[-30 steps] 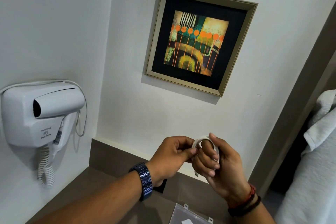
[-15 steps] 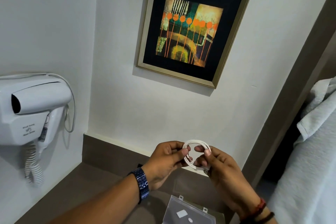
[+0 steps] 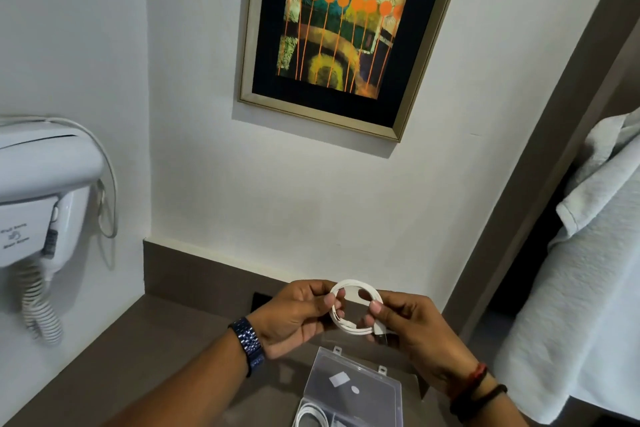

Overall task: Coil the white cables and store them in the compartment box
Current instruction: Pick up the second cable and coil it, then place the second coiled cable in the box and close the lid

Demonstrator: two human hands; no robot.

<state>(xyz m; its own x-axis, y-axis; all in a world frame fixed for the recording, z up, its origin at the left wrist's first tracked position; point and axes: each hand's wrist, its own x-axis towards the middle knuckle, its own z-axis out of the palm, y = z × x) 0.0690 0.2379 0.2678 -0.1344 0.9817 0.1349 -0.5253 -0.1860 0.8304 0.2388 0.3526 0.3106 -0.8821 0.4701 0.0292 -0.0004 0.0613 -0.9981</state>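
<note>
A white cable (image 3: 353,286) wound into a small ring is held up between both hands, above the counter. My left hand (image 3: 294,317) pinches the ring's left side. My right hand (image 3: 412,329) pinches its right side, with the cable's plug end near the fingers. Below them the clear compartment box (image 3: 356,388) lies on the counter with its lid tilted open. Another coiled white cable (image 3: 311,416) shows in the box at the bottom edge of the view.
A white wall-mounted hair dryer (image 3: 41,191) with a curly cord hangs at the left. A framed painting (image 3: 343,28) is on the wall ahead. A white towel (image 3: 588,270) hangs at the right. The brown counter (image 3: 156,350) runs beneath.
The view has tilted down, so the box now shows more fully. The hands have lowered slightly, and the coil is now held wider between the fingertips.
</note>
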